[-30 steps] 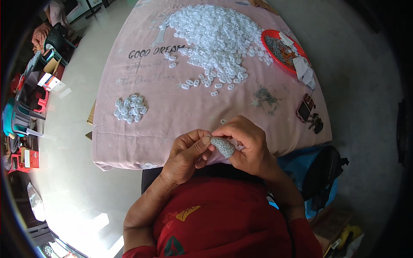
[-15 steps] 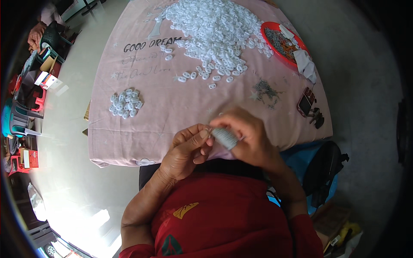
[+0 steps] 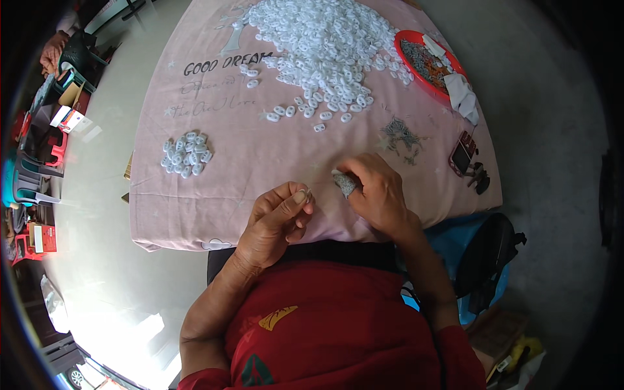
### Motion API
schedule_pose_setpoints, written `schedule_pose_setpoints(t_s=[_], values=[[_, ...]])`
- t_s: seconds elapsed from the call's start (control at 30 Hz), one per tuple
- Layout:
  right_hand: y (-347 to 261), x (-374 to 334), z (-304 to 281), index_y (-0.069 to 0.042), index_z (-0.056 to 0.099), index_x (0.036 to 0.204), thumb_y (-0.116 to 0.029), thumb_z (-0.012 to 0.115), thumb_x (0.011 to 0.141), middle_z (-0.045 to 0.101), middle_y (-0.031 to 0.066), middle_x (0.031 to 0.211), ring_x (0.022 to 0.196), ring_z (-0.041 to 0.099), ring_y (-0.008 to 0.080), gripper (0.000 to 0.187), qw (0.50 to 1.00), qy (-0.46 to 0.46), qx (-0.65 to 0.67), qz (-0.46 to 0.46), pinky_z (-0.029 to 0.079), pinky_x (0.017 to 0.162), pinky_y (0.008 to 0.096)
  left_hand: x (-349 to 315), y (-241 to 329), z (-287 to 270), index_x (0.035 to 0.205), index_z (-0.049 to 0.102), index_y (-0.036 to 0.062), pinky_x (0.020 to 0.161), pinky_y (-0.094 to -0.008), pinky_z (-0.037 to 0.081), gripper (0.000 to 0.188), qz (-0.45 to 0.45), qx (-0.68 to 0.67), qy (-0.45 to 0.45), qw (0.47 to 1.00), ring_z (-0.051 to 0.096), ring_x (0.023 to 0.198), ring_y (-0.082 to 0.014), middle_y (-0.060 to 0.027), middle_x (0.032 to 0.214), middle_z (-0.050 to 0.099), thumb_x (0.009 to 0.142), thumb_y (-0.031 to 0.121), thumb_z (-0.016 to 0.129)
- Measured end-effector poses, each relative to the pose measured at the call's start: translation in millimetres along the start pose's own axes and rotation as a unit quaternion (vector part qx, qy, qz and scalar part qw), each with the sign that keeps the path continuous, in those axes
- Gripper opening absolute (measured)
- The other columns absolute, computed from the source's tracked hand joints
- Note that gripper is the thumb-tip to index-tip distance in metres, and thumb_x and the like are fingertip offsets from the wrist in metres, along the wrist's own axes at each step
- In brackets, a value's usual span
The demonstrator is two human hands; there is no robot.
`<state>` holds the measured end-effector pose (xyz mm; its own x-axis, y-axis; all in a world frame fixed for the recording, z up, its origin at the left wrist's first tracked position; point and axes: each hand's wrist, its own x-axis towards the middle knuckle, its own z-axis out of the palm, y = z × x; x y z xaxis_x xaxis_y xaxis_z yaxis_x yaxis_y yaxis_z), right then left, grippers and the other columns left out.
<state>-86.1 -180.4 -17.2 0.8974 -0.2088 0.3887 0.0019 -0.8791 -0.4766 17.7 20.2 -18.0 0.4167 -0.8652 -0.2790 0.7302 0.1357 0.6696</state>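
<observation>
My left hand (image 3: 276,218) is above the table's near edge, with thumb and forefinger pinched on a small pale piece (image 3: 307,193), mostly hidden by the fingertips. Just to its right, apart from it, my right hand (image 3: 378,192) is curled around a short grey ribbed piece (image 3: 346,186). A whitish tip shows at its upper end; the fingers cover the rest. Small white oval pieces with two holes form a large heap (image 3: 325,49) at the far side of the table. A smaller pile of white pieces (image 3: 186,155) sits at the left.
Small grey metal pieces (image 3: 401,135) are scattered on the pink tablecloth (image 3: 260,149) beyond my right hand. A red tray (image 3: 453,99) holds more, with white cloth on its rim. A phone (image 3: 463,155) and dark clips (image 3: 480,179) lie rightward. Another person's hands (image 3: 53,53) show far left.
My hands were close together and have drawn apart. The right hand has moved slightly up and right with the grey ribbed piece, which has turned; the left keeps its pinch.
</observation>
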Motion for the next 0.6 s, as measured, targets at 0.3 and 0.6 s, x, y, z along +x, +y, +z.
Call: schedule_pose_setpoints(t_s=[0.3, 0.6], values=[[-14, -7, -17, 0.005, 0.064, 0.109, 0.004, 0.06, 0.086, 0.068, 0.0068, 0.104, 0.094, 0.062, 0.0099, 0.023, 0.873, -0.023, 0.439, 0.212, 0.05, 0.084, 0.0254, -3, -2, 14, 0.1, 0.059, 0.0081, 0.052, -0.0176, 0.035, 0.015, 0.046, 0.093, 0.029, 0.994, 0.046, 0.063, -0.002, 0.003, 0.083, 0.059, 0.099, 0.023, 0.059], [-41, -4, -27, 0.002, 0.066, 0.106, 0.003, 0.061, 0.087, 0.07, 0.0064, 0.096, 0.086, 0.066, 0.0089, 0.019, 0.817, -0.043, 0.506, 0.275, 0.048, 0.064, 0.0189, -6, -1, 21, 0.098, 0.061, 0.0029, 0.059, -0.0176, 0.039, 0.013, 0.074, 0.191, 0.053, 0.977, 0.048, 0.068, -0.0007, 0.0026, 0.083, 0.061, 0.099, 0.016, 0.061]])
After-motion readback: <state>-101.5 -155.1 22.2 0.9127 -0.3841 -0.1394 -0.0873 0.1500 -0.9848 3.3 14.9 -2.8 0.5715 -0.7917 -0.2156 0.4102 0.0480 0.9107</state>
